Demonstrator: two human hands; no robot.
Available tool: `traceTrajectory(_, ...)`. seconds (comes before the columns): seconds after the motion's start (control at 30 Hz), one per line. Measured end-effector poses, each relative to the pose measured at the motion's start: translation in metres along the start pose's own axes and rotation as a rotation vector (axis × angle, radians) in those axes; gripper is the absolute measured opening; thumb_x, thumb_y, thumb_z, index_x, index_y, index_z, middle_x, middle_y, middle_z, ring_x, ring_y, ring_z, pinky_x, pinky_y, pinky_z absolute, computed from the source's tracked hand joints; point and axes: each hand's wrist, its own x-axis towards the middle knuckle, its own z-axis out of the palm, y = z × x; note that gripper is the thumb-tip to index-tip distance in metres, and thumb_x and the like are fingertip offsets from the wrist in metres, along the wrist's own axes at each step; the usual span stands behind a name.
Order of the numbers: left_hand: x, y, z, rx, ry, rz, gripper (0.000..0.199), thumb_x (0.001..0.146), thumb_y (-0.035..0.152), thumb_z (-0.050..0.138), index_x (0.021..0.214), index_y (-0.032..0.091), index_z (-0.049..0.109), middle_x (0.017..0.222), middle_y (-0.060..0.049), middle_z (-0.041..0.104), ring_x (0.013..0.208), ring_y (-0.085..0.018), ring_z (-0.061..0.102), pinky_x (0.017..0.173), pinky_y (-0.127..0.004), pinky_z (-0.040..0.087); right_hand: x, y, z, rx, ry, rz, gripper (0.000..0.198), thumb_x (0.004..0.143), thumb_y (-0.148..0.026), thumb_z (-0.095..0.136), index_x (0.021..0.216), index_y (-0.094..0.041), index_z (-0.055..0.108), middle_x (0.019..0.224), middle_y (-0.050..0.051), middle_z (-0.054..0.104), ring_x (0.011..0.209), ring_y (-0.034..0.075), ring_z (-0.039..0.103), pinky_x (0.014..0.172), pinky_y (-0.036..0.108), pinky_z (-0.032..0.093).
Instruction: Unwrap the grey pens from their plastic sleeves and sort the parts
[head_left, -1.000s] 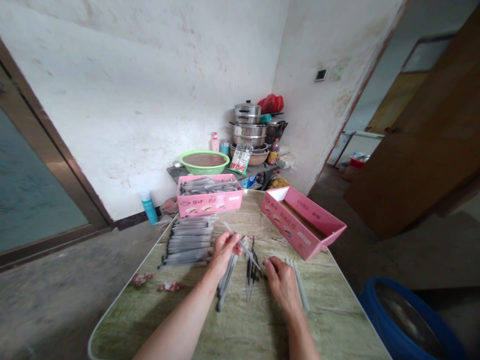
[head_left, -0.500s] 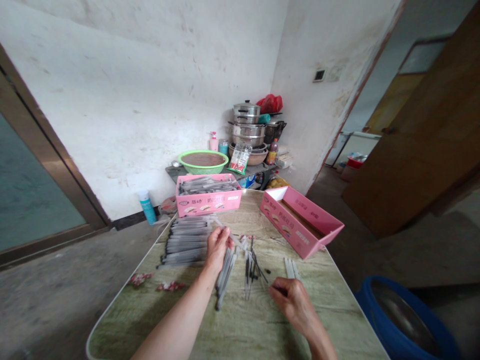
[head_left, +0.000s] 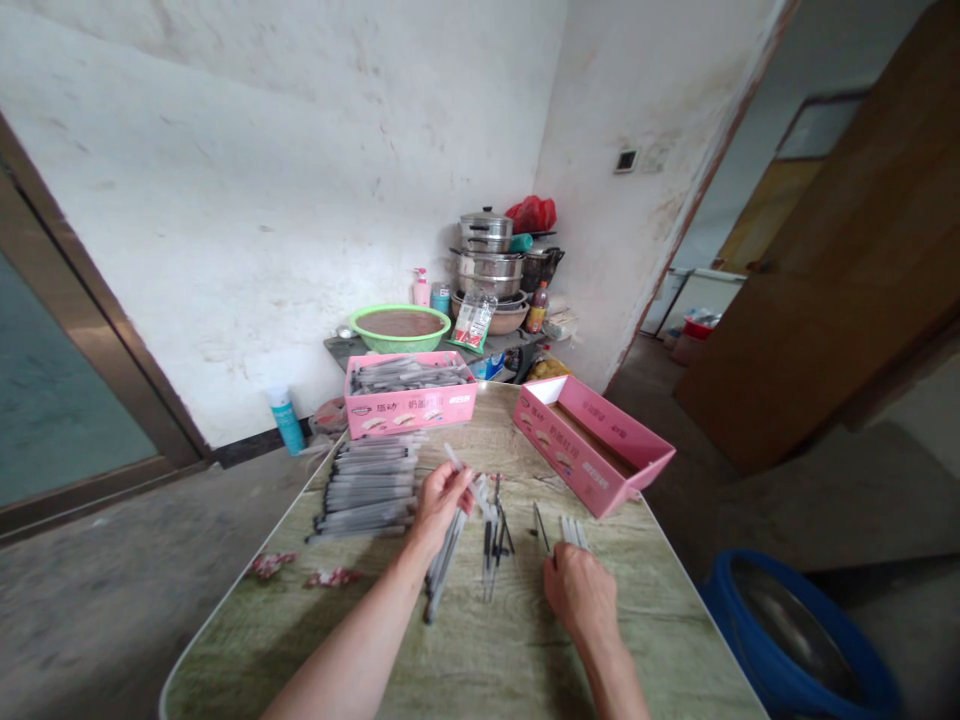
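My left hand (head_left: 441, 500) is closed around a translucent pen barrel (head_left: 451, 456) that points up and away over the table. Below that hand, several grey pens (head_left: 444, 570) lie in a small bundle. My right hand (head_left: 583, 592) is closed, with a thin black pen refill (head_left: 541, 526) sticking out past its fingertips; the fingers themselves are mostly hidden. Between the hands is a loose heap of black refills and small black parts (head_left: 495, 540). Just beyond my right hand lie several clear pen barrels (head_left: 574, 532) side by side.
A stack of grey pens (head_left: 367, 490) covers the table's left side. Behind it stands a pink box (head_left: 409, 410) filled with pens; another pink box (head_left: 555, 445) is at the right. A green basin (head_left: 397, 345) and pots (head_left: 489, 270) sit beyond. A blue tub (head_left: 720, 610) stands lower right.
My right hand has turned palm-down and now shows a black refill projecting from it. The barrel in my left hand is tilted more upright. The whole view has shifted slightly.
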Motion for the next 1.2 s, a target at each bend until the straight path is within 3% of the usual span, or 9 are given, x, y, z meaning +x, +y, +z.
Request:
traceTrajectory(0.2,-0.005,0.003,0.003,0.001,-0.186,-0.093,0.039,0.074,0.047,0.067,0.091,0.013,0.059,0.062,0.0,0.059,0.046,-0.009,0.053,0.043,-0.019,0.044,0.004,-0.01,0.001,0.102,0.065,-0.12,0.025,0.089,-0.031,0.048,0.075,-0.018,0.064,0.072,0.011,0.07,0.066,0.022,0.066,0.055,0.026,0.034)
traceTrajectory(0.33,-0.01,0.003,0.006,0.006,-0.325,-0.132,0.037,0.076,0.046,0.066,0.09,0.013,0.059,0.063,0.0,0.059,0.047,-0.01,0.054,0.043,-0.02,0.045,0.003,-0.024,-0.009,0.463,0.138,-0.236,0.039,0.096,-0.038,0.035,0.073,-0.017,0.06,0.063,0.006,0.064,0.059,0.016,0.06,0.053,0.024,0.031)
traceTrajectory(0.5,-0.013,0.006,0.01,-0.001,-0.368,-0.132,0.036,0.077,0.046,0.065,0.088,0.012,0.061,0.065,-0.002,0.061,0.048,-0.01,0.054,0.044,-0.02,0.044,0.002,-0.043,-0.007,0.853,0.077,-0.393,0.035,0.09,-0.041,0.048,0.068,-0.016,0.058,0.057,0.0,0.057,0.053,0.012,0.051,0.051,0.021,0.03)
traceTrajectory(0.63,-0.01,0.012,0.006,-0.124,-0.254,-0.116,0.043,0.081,0.051,0.058,0.098,0.012,0.064,0.076,-0.006,0.065,0.047,-0.006,0.049,0.039,-0.016,0.033,-0.003,-0.046,0.005,1.171,-0.152,-0.327,0.038,0.086,-0.045,0.054,0.062,-0.015,0.053,0.051,-0.002,0.054,0.041,0.008,0.045,0.043,0.019,0.029)
traceTrajectory(0.77,-0.008,0.017,0.003,-0.179,-0.228,-0.14,0.037,0.078,0.046,0.064,0.089,0.011,0.068,0.069,-0.004,0.063,0.044,-0.003,0.042,0.038,-0.015,0.028,-0.013,-0.048,0.009,1.567,-0.485,-0.195,0.046,0.083,-0.058,0.052,0.082,-0.012,0.06,0.046,-0.002,0.055,0.029,0.006,0.04,0.03,0.016,0.021)
traceTrajectory(0.93,-0.01,0.015,0.004,-0.179,-0.302,-0.175,0.035,0.077,0.044,0.066,0.086,0.01,0.068,0.068,-0.005,0.063,0.044,-0.004,0.043,0.038,-0.016,0.029,-0.026,-0.063,0.008,1.943,-0.604,-0.082,0.049,0.083,-0.057,0.054,0.095,-0.01,0.061,0.042,-0.007,0.046,0.027,0.006,0.034,0.027,0.016,0.021)
traceTrajectory(1.07,-0.01,0.012,0.003,-0.155,-0.282,-0.155,0.033,0.074,0.042,0.069,0.079,0.009,0.068,0.061,-0.002,0.059,0.043,-0.005,0.043,0.038,-0.017,0.029,-0.027,-0.07,0.011,1.983,-0.497,-0.065,0.043,0.082,-0.057,0.056,0.08,-0.014,0.059,0.038,-0.013,0.028,0.027,0.004,0.018,0.028,0.016,0.014)
traceTrajectory(1.13,-0.009,0.012,0.003,-0.121,-0.253,-0.14,0.033,0.074,0.042,0.069,0.077,0.009,0.069,0.055,0.0,0.056,0.041,-0.005,0.042,0.038,-0.017,0.03,-0.026,-0.069,0.013,1.826,-0.346,-0.09,0.045,0.084,-0.059,0.05,0.074,-0.016,0.056,0.037,-0.012,0.025,0.029,0.004,0.016,0.03,0.017,0.014)
traceTrajectory(1.2,-0.009,0.011,0.004,-0.094,-0.222,-0.138,0.034,0.073,0.043,0.069,0.076,0.009,0.069,0.052,0.001,0.054,0.04,-0.005,0.041,0.038,-0.017,0.03,-0.026,-0.067,0.013,1.547,-0.118,-0.168,0.046,0.088,-0.057,0.045,0.069,-0.016,0.055,0.04,-0.008,0.035,0.034,0.006,0.028,0.036,0.019,0.021)
